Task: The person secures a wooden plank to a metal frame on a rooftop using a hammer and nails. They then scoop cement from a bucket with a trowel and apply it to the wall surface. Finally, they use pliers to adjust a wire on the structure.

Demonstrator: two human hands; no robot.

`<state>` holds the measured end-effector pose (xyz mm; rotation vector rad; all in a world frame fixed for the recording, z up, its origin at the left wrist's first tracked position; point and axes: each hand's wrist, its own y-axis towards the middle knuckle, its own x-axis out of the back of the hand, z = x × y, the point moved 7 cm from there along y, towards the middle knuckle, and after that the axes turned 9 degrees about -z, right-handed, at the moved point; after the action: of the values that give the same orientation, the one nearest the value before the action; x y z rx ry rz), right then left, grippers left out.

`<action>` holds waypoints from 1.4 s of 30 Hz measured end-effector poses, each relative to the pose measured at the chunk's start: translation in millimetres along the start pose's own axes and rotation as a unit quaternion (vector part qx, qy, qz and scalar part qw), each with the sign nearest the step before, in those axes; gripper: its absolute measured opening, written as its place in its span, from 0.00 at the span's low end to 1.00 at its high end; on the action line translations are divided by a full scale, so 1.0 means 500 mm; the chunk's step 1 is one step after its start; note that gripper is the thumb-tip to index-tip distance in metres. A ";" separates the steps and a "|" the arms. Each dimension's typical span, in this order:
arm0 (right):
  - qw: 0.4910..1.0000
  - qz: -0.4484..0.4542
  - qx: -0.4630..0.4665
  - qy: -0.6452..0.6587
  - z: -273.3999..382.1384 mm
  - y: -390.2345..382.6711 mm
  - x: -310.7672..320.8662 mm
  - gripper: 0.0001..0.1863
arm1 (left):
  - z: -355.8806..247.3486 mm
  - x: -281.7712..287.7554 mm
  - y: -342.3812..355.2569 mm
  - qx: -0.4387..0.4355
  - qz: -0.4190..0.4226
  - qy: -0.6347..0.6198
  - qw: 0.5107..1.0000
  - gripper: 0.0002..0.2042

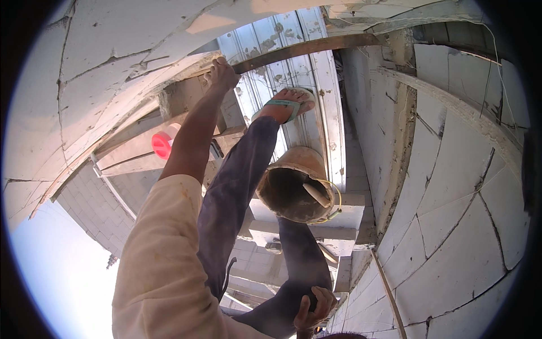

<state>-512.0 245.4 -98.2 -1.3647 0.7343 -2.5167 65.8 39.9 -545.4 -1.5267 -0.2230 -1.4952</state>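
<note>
Left hand (pixel 222 75) was curled at the left end of the dark strip (pixel 307 50), grip unclear | right hand (pixel 316 308) was half-open, seemingly bare, near the bent leg (pixel 307 254) | bucket (pixel 302 161) sat mouth toward camera, near the sandalled foot (pixel 282 106)

the person's bare left forearm (pixel 195 133) is reaching up and forward out of a loose cream cloth sleeve (pixel 161 254), the bare left hand (pixel 222 75) bending its fingers inward, knuckles showing; how tightly they are closing is unclear. the bare right hand (pixel 317 308) is hanging low near the bent right knee (pixel 319 277), thumb standing apart from loosely curling fingers. the dark-trousered left leg (pixel 240 186) is stretching forward to a sandalled foot (pixel 276 110).
</note>
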 end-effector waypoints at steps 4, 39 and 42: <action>1.000 0.017 -0.016 0.004 -0.010 0.002 0.005 0.16 | 0.015 0.000 -0.001 -0.009 -0.007 0.005 1.000 0.45; 0.674 0.197 -0.408 0.584 -0.017 0.255 -0.393 0.15 | 0.033 -0.109 -1.095 -0.068 0.475 -0.213 0.851 0.30; 0.622 0.113 -0.417 0.653 0.030 0.232 -0.355 0.16 | -0.105 -0.007 -0.899 -0.171 0.359 -0.256 0.881 0.25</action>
<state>-408.1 209.1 -280.1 0.9273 2.2415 -2.5821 -283.9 242.4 -341.7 -1.9778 0.3041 -0.5402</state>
